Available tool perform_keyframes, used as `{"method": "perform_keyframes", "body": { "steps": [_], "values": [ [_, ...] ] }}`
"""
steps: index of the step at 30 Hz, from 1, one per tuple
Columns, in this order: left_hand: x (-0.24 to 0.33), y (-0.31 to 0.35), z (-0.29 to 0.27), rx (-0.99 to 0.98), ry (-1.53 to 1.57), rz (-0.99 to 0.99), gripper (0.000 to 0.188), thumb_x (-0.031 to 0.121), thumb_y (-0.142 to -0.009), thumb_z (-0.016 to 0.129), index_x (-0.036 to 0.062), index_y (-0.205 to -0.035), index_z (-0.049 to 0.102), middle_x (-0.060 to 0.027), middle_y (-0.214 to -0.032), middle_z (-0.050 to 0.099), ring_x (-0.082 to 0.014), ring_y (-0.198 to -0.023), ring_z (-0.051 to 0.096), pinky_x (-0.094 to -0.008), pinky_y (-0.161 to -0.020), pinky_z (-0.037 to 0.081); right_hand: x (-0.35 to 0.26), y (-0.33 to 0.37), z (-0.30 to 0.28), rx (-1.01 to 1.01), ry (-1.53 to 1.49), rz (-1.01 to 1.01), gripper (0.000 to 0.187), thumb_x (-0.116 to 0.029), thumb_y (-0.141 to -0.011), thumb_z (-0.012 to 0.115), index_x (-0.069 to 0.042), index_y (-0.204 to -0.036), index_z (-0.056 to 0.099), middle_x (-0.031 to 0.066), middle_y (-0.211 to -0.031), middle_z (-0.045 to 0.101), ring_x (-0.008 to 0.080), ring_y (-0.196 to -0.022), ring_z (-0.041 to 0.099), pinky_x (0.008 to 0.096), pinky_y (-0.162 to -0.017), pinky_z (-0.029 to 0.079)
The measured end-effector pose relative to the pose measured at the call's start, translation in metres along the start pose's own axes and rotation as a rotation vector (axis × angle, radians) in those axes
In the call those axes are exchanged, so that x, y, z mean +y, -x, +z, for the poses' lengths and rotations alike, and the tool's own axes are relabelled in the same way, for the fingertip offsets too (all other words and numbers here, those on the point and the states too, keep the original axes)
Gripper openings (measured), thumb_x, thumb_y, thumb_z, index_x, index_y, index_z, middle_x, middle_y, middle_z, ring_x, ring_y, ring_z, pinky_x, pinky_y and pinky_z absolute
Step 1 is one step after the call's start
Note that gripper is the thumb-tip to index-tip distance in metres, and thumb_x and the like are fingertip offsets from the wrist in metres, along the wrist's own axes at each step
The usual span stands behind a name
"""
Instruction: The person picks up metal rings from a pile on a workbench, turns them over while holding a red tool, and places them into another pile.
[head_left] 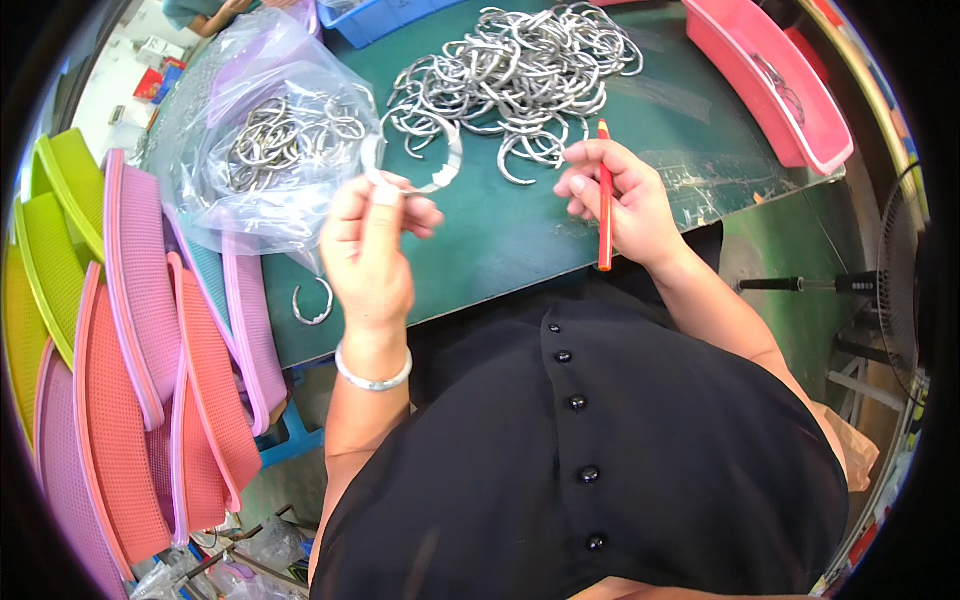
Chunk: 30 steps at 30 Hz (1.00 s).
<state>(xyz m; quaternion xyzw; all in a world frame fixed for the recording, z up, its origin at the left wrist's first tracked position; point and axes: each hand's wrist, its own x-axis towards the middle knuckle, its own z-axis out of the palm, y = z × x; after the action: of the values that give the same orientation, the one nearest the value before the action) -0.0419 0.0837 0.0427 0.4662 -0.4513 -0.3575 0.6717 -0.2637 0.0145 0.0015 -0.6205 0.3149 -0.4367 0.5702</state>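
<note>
My left hand (372, 245) pinches an open silver bangle (455, 158) between thumb and fingers, raised above the green table (500, 225). A red pencil (606, 225) stands nearly upright in the picture, held by my right hand (640, 205) with the fingers curled. Beyond both hands lies a heaped pile of silver open bangles (510, 70). Left of my left hand, a clear plastic bag (205, 195) contains more bangles (285, 145). A lone bangle (313, 303) rests on the table near its front left edge. Another bangle (374, 371) circles my left wrist.
Purple, coral and green plastic baskets (120, 400) crowd the left side. A pink bin (740, 80) with a few thin pieces inside stands far right, and a blue bin (385, 18) at the back. A fan (895, 285) is at right. Another person's arm (215, 18) shows far left.
</note>
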Motion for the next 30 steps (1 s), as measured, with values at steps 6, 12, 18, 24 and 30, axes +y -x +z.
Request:
{"method": "perform_keyframes", "body": {
  "steps": [6,12,18,24,30],
  "values": [
    [0.033,-0.057,-0.051,0.438,-0.34,0.435,0.014,0.009,-0.088,0.047,-0.0016,-0.091,0.055,-0.0089,-0.072,0.061,-0.0129,-0.061,0.057,-0.0234,-0.056,0.045,0.023,-0.001,0.0,0.023,0.131,-0.111,0.02,0.001,-0.085,0.05,-0.002,-0.104,0.052,0.0055,-0.08,0.059,0.0087,-0.07,0.055,0.0218,-0.063,0.045],
    [0.011,-0.073,-0.056,0.435,-0.69,0.475,0.04,0.004,-0.081,0.058,-0.0053,-0.119,0.046,-0.0027,-0.073,0.053,-0.0062,-0.058,0.046,-0.0177,-0.054,0.038,0.025,-0.001,0.0,0.031,0.165,-0.137,0.021,0.003,-0.083,0.051,-0.001,-0.104,0.052,0.007,-0.08,0.06,0.0102,-0.074,0.057,0.0228,-0.067,0.046],
    [-0.026,-0.061,-0.004,-0.061,-0.82,0.456,0.016,0.004,-0.079,0.061,0.0022,-0.094,0.063,-0.001,-0.075,0.056,-0.0046,-0.058,0.046,-0.0183,-0.051,0.039,0.025,-0.002,0.001,0.025,0.218,-0.185,0.019,0.004,-0.082,0.053,0.0,-0.1,0.052,0.0096,-0.083,0.062,0.0147,-0.078,0.062,0.0248,-0.069,0.048],
    [-0.048,-0.082,0.016,-0.126,-0.77,0.187,0.014,0.009,-0.077,0.064,0.002,-0.09,0.064,-0.0014,-0.076,0.06,-0.0042,-0.056,0.047,-0.019,-0.053,0.041,0.025,-0.001,0.0,0.037,0.235,-0.175,0.019,0.005,-0.081,0.053,0.0,-0.1,0.052,0.0095,-0.082,0.062,0.0147,-0.078,0.062,0.0247,-0.069,0.048],
    [-0.043,-0.098,0.042,-0.133,-0.767,0.463,0.013,0.007,-0.076,0.064,0.0019,-0.088,0.064,-0.0042,-0.075,0.058,-0.0078,-0.057,0.051,-0.0209,-0.054,0.043,0.029,-0.002,0.0,0.032,0.222,-0.224,0.019,0.005,-0.081,0.053,0.0,-0.099,0.052,0.0089,-0.08,0.062,0.0136,-0.073,0.061,0.0244,-0.066,0.047]
  ]
}}
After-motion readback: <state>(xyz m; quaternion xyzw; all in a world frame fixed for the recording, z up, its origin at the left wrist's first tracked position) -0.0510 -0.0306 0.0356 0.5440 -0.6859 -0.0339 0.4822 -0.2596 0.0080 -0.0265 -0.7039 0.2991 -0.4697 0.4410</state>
